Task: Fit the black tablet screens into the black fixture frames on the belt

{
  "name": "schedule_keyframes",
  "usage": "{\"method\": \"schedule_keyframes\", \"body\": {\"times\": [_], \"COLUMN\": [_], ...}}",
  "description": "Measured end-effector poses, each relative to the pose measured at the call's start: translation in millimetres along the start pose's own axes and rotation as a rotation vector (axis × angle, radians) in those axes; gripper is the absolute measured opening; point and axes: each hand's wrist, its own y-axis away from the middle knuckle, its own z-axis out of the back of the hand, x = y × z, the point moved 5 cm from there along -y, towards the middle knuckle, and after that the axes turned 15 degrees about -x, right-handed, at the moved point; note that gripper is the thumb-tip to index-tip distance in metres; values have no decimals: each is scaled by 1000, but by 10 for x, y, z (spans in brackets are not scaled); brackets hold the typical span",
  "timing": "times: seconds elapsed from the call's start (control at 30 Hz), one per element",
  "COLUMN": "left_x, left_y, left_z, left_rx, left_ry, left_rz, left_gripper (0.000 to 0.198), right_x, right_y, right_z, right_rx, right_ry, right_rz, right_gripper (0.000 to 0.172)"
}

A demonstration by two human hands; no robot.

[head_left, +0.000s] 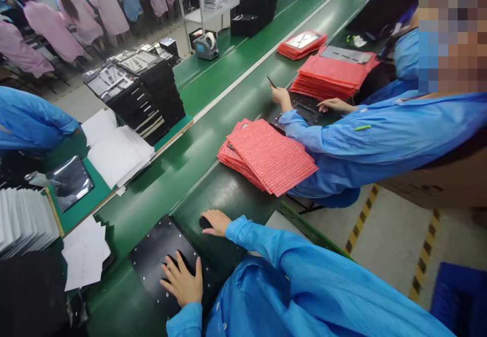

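Note:
A black flat panel (155,256) dotted with small silver studs lies on the green conveyor belt (213,124) in front of me. My left hand (183,280) rests flat on its near edge, palm down and fingers spread, so it is open. My right hand (215,222) lies further along the belt, fingers curled over a small black object (204,223) that is mostly hidden beneath them. Both of my arms are in blue sleeves.
A stack of pink bubble bags (270,157) lies just beyond my right hand. A co-worker in blue (380,139) leans over the belt there. Black trays (152,93), white sheets (117,154) and a tape dispenser (206,45) sit across the belt.

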Motion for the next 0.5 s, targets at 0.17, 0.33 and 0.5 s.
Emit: {"method": "schedule_keyframes", "body": {"times": [0.17, 0.33, 0.5], "left_x": [95, 21, -77], "left_y": [-3, -7, -18], "left_z": [-26, -77, -148], "left_rx": [-7, 61, 120], "left_ry": [110, 71, -62], "left_rz": [61, 45, 48], "left_gripper": [73, 88, 104], "right_x": [518, 619, 689], "right_y": [-50, -168, -222], "right_z": [-139, -160, -195], "right_rx": [155, 182, 173], "right_ry": [186, 251, 267], "right_rz": [307, 403, 421], "right_gripper": [40, 38, 37]}}
